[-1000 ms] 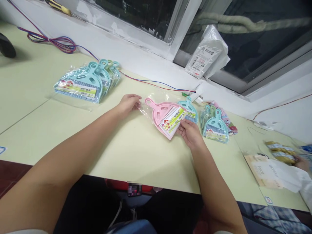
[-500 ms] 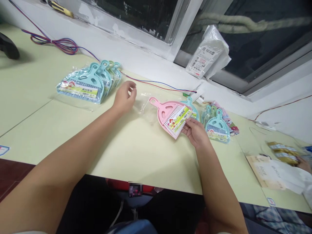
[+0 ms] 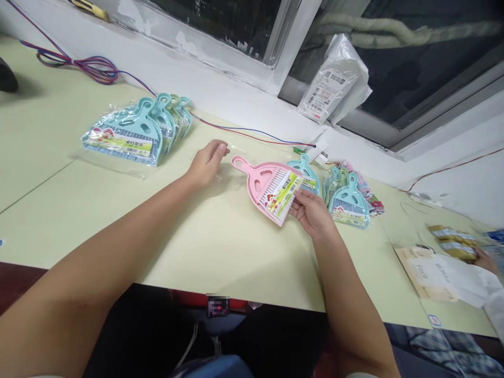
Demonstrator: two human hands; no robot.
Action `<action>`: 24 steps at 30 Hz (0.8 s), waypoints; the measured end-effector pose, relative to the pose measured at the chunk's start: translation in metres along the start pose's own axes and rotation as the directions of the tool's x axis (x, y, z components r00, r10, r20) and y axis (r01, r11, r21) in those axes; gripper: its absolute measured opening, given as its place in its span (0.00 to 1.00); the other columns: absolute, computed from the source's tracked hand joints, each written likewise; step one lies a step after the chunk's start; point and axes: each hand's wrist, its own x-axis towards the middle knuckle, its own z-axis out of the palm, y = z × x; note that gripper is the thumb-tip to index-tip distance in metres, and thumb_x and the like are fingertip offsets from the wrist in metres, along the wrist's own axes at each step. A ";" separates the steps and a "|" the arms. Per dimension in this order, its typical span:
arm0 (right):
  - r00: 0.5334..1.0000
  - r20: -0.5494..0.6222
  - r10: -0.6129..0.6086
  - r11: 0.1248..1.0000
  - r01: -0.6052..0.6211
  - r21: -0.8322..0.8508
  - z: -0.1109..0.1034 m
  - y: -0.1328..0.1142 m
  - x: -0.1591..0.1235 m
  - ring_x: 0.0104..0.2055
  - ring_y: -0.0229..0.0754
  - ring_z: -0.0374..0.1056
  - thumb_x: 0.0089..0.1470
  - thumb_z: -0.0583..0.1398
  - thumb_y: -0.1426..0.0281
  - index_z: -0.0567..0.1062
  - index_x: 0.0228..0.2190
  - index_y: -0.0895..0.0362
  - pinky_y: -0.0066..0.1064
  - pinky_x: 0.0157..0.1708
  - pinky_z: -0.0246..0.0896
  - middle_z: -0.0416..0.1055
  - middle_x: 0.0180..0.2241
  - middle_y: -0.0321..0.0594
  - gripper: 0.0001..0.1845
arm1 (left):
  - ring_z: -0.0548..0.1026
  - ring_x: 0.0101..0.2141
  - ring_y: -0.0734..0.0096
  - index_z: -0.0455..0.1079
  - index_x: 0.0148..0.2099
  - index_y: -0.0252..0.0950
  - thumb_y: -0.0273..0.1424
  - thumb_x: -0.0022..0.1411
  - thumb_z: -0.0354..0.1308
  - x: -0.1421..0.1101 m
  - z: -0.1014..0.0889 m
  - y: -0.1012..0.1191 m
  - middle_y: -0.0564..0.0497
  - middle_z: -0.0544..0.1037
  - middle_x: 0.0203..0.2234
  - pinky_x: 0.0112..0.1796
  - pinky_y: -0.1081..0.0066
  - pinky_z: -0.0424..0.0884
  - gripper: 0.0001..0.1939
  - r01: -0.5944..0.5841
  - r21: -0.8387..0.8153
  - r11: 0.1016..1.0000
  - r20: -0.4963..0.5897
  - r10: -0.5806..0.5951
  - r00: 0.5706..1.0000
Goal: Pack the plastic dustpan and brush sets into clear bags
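A pink dustpan with a white-bristled brush and a printed label card is tilted above the table. My right hand grips its lower right edge, fingers beneath and thumb near the card. To the left of the dustpan's handle, my left hand has its thumb and fingers closed on a clear plastic bag, whose thin film shows faintly around the fingertips. Right behind the pink pan lies a light-blue dustpan set, partly covered by it.
Bagged blue and green dustpan sets stand overlapped at left; more bagged sets lie at right by a patterned cloth. Wires run along the wall. Another person's hand touches gold packets at far right.
My left hand has moved slightly right and down, over the clear plastic and closer to the pink handle. My right hand still holds the pink dustpan. The view has shifted slightly.
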 end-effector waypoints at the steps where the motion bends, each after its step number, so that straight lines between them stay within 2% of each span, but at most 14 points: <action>1: 1.000 0.009 0.018 1.000 -0.018 0.001 0.002 0.002 -0.001 0.31 0.42 0.78 0.56 0.68 0.69 0.78 0.35 0.56 0.31 0.29 0.78 0.82 0.33 0.42 0.06 | 0.80 0.42 0.61 0.73 0.51 0.37 0.55 0.69 0.53 -0.001 0.003 0.005 0.42 0.81 0.44 0.45 0.65 0.75 0.26 0.062 -0.113 0.992 0.015 -0.061 0.998; 2: 0.999 0.018 0.039 0.999 -0.039 -0.001 0.005 0.003 -0.001 0.31 0.42 0.79 0.56 0.69 0.69 0.78 0.34 0.56 0.31 0.29 0.78 0.82 0.33 0.43 0.06 | 0.80 0.36 0.63 0.73 0.50 0.36 0.56 0.67 0.55 -0.002 0.006 0.009 0.43 0.81 0.39 0.39 0.66 0.76 0.28 0.145 -0.200 0.969 0.064 -0.135 0.989; 4: 0.996 0.038 0.080 0.997 -0.080 -0.009 0.009 0.006 -0.002 0.31 0.42 0.79 0.56 0.69 0.68 0.77 0.34 0.56 0.31 0.29 0.78 0.81 0.33 0.44 0.06 | 0.77 0.25 0.66 0.74 0.46 0.35 0.57 0.65 0.58 -0.004 0.013 0.016 0.46 0.79 0.29 0.28 0.68 0.73 0.28 0.306 -0.259 0.916 0.195 -0.261 0.945; 6: 0.992 0.059 0.113 0.994 -0.111 -0.021 0.011 0.007 -0.003 0.32 0.43 0.79 0.56 0.68 0.69 0.77 0.34 0.57 0.32 0.30 0.78 0.82 0.33 0.45 0.06 | 0.74 0.20 0.68 0.74 0.42 0.34 0.51 0.63 0.64 -0.007 0.019 0.020 0.49 0.76 0.22 0.23 0.70 0.69 0.23 0.387 -0.221 0.895 0.258 -0.328 0.909; 7: 0.990 0.065 0.122 0.992 -0.121 -0.026 0.012 0.008 -0.003 0.32 0.43 0.79 0.56 0.68 0.68 0.78 0.34 0.57 0.32 0.31 0.79 0.82 0.34 0.45 0.06 | 0.73 0.19 0.69 0.74 0.40 0.34 0.47 0.63 0.66 -0.009 0.021 0.021 0.50 0.75 0.21 0.21 0.71 0.68 0.19 0.394 -0.198 0.898 0.255 -0.341 0.905; 9: 0.988 0.069 0.137 0.990 -0.135 -0.038 0.014 0.008 -0.003 0.34 0.45 0.80 0.57 0.67 0.67 0.78 0.36 0.57 0.35 0.32 0.80 0.82 0.36 0.47 0.07 | 0.71 0.18 0.71 0.74 0.38 0.34 0.41 0.62 0.68 -0.011 0.023 0.025 0.50 0.75 0.20 0.19 0.72 0.64 0.14 0.374 -0.163 0.913 0.206 -0.339 0.918; 13: 0.994 0.025 0.111 0.991 -0.108 -0.079 0.021 0.010 -0.005 0.32 0.47 0.79 0.58 0.67 0.59 0.76 0.41 0.56 0.38 0.31 0.80 0.81 0.34 0.46 0.15 | 0.68 0.15 0.74 0.75 0.34 0.34 0.36 0.62 0.67 -0.013 0.022 0.039 0.51 0.73 0.19 0.17 0.73 0.60 0.11 0.300 -0.098 0.949 0.078 -0.294 0.953; 18: 0.985 -0.167 0.035 0.980 -0.067 -0.188 0.042 0.024 -0.008 0.32 0.45 0.78 0.47 0.75 0.62 0.64 0.56 0.50 0.36 0.24 0.78 0.80 0.40 0.40 0.40 | 0.70 0.14 0.71 0.76 0.34 0.34 0.34 0.63 0.66 -0.021 0.026 0.059 0.52 0.72 0.17 0.17 0.71 0.61 0.09 0.209 -0.001 0.978 0.009 -0.209 0.978; 21: 0.980 -0.197 -0.027 0.973 -0.020 -0.230 0.048 0.032 -0.007 0.40 0.47 0.80 0.43 0.76 0.64 0.61 0.59 0.49 0.33 0.30 0.79 0.79 0.48 0.43 0.47 | 0.70 0.14 0.70 0.77 0.34 0.34 0.35 0.63 0.66 -0.026 0.031 0.062 0.52 0.72 0.16 0.17 0.71 0.62 0.09 0.191 0.020 0.981 0.011 -0.191 0.982; 24: 0.974 -0.223 -0.043 0.970 -0.013 -0.243 0.046 0.036 -0.006 0.46 0.49 0.79 0.41 0.76 0.67 0.60 0.62 0.50 0.36 0.39 0.80 0.79 0.50 0.44 0.51 | 0.70 0.14 0.70 0.77 0.34 0.34 0.35 0.63 0.65 -0.028 0.033 0.060 0.52 0.72 0.16 0.16 0.71 0.62 0.09 0.174 0.023 0.984 0.019 -0.175 0.984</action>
